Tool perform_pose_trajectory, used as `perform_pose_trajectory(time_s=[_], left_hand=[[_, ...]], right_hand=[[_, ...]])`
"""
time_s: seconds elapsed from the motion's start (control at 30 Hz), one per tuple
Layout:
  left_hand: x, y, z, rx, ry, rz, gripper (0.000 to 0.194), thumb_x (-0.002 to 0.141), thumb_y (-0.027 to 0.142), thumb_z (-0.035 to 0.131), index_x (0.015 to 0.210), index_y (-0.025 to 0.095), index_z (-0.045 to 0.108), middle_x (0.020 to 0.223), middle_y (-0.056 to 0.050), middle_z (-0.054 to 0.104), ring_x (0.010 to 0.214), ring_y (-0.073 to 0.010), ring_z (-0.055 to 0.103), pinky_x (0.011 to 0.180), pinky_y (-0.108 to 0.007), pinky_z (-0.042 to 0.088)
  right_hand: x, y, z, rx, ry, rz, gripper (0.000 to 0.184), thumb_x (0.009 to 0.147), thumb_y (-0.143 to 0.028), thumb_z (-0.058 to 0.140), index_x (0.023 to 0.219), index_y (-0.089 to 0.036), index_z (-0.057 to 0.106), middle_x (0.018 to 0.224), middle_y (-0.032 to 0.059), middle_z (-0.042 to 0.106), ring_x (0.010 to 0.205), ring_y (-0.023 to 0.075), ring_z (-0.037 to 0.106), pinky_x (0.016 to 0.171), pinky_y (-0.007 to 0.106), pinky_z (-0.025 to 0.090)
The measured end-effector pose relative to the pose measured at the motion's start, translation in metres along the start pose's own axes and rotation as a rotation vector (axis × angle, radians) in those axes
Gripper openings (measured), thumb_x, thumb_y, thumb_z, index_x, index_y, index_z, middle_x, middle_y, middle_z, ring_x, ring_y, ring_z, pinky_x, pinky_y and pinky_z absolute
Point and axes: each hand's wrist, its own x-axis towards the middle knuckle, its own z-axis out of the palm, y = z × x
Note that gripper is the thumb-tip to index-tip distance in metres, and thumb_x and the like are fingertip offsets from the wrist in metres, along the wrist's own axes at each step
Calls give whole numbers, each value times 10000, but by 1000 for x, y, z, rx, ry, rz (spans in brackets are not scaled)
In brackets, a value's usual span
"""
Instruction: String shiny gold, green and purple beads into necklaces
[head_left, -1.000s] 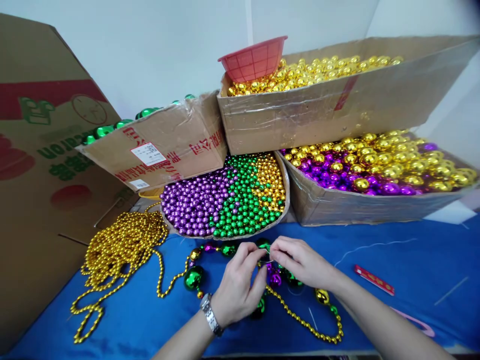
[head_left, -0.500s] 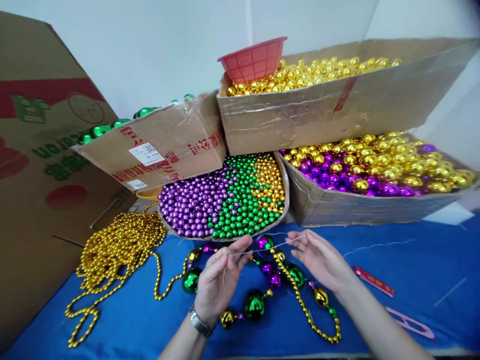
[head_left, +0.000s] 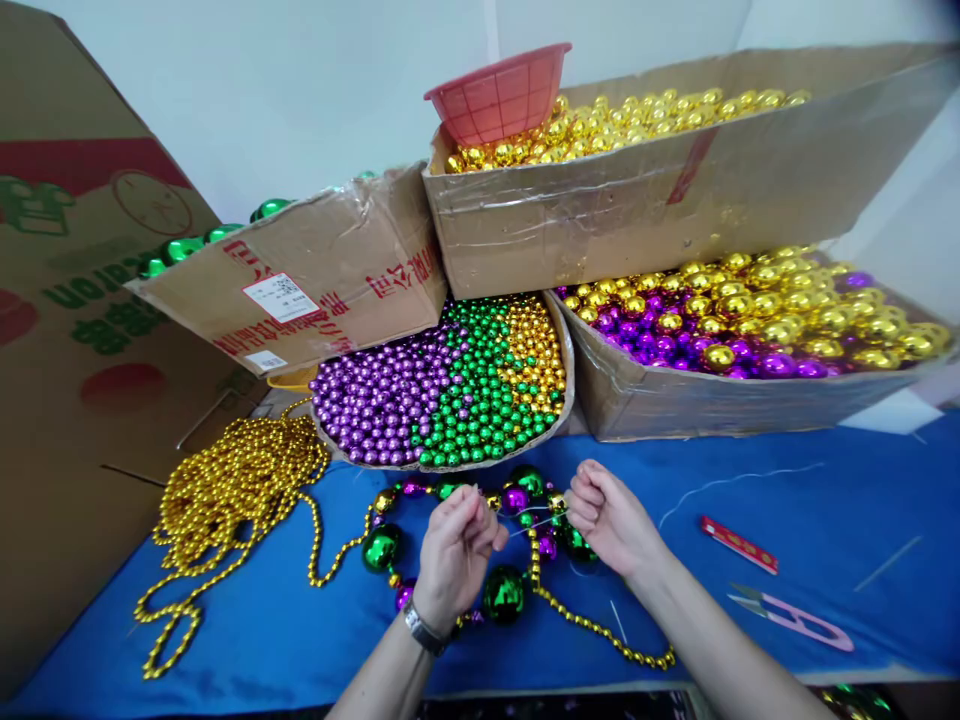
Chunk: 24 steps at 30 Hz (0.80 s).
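Thin pale string [head_left: 529,522] runs between my two hands over the blue cloth. My left hand [head_left: 459,550], with a watch on its wrist, has its fingers curled closed on one end. My right hand [head_left: 609,520] is closed in a fist on the other end. Beneath and around them lies a bead necklace [head_left: 504,594] with large green, purple and gold beads. A strand of small gold beads [head_left: 600,630] hangs down from near the string and lies curved below my right hand. My fingers hide part of the string.
Pink-handled thread snips [head_left: 806,620] and a red strip [head_left: 739,545] lie at the right. Gold bead strands [head_left: 240,490] are heaped at the left. Behind stand a bin of small beads [head_left: 570,385], a green-ball box [head_left: 352,270], gold-ball boxes [head_left: 585,220] and a red basket [head_left: 499,95].
Both hands have closed from loose pinches into curled grips on the string. The gold strand and the necklace beads have shifted between them. The view has tilted slightly, bringing the snips' blades into sight.
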Motion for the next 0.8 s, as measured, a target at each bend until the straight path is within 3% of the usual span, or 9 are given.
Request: perform_pose_trajectory(time_s=[0.07, 0.13, 0.27, 0.4, 0.43, 0.5, 0.63, 0.73, 0.8], left_hand=[[-1, -3, -5, 73, 35, 3, 270, 872, 275, 501, 634, 153, 466, 529, 73, 248, 460, -66, 273, 521, -251, 354], [-1, 0, -5, 174, 14, 36, 233, 876, 318, 493, 726, 145, 535, 564, 62, 286, 509, -79, 344, 578, -271, 392], [1, 17, 5, 456, -104, 84, 269, 897, 363, 432, 917, 148, 591, 651, 23, 409, 651, -120, 460, 681, -291, 413], [2, 34, 18, 807, -172, 70, 240, 871, 349, 492, 988, 166, 595, 772, -14, 545, 733, -142, 507, 703, -275, 410], [2, 37, 20, 855, -205, 56, 246, 857, 346, 515, 1008, 168, 593, 815, -25, 565, 750, -148, 514, 702, -274, 414], [1, 41, 24, 913, -282, 36, 246, 837, 342, 547, 993, 160, 600, 843, -36, 583, 751, -151, 515, 684, -268, 416], [-3, 42, 19, 919, -299, 23, 237, 863, 348, 507, 820, 138, 609, 667, -12, 551, 643, -130, 491, 628, -257, 384], [-5, 39, 10, 730, -230, 0, 243, 891, 330, 459, 811, 143, 592, 629, -3, 527, 625, -128, 490, 648, -269, 383], [-6, 37, 4, 610, -212, -21, 224, 889, 310, 462, 808, 142, 586, 628, -3, 518, 622, -128, 490, 656, -275, 382]], right_hand=[[-6, 3, -7, -128, -8, -29, 244, 897, -353, 450, 711, -202, 403, 582, -67, 362, 511, 68, 431, 477, 171, 399], [-10, -8, -14, -294, -40, -71, 214, 902, -360, 457, 770, -196, 499, 745, -5, 532, 714, 113, 546, 680, 265, 484], [-7, -52, -14, -675, -139, -222, 102, 822, -293, 612, 842, -200, 649, 1047, 64, 592, 1023, 206, 514, 966, 393, 377], [7, -80, 21, -1390, -425, -819, 121, 865, -215, 540, 893, -205, 657, 1199, 93, 525, 1188, 238, 418, 1007, 445, 357], [12, -81, 32, -1508, -491, -952, 140, 880, -209, 512, 885, -195, 651, 1213, 102, 514, 1214, 241, 398, 1009, 450, 364], [25, -76, 53, -1572, -570, -1079, 176, 898, -218, 482, 838, -179, 643, 1224, 106, 507, 1238, 237, 379, 1018, 437, 368], [44, -59, 72, -1535, -572, -1048, 195, 910, -256, 460, 876, -188, 640, 1248, 98, 501, 1186, 231, 433, 952, 411, 435], [39, -48, 66, -1438, -449, -922, 222, 916, -217, 435, 1062, -185, 600, 1292, 138, 454, 1144, 258, 456, 918, 468, 428], [27, -42, 58, -1319, -411, -805, 232, 919, -197, 425, 1095, -182, 576, 1186, 124, 525, 1057, 212, 513, 891, 408, 446]])
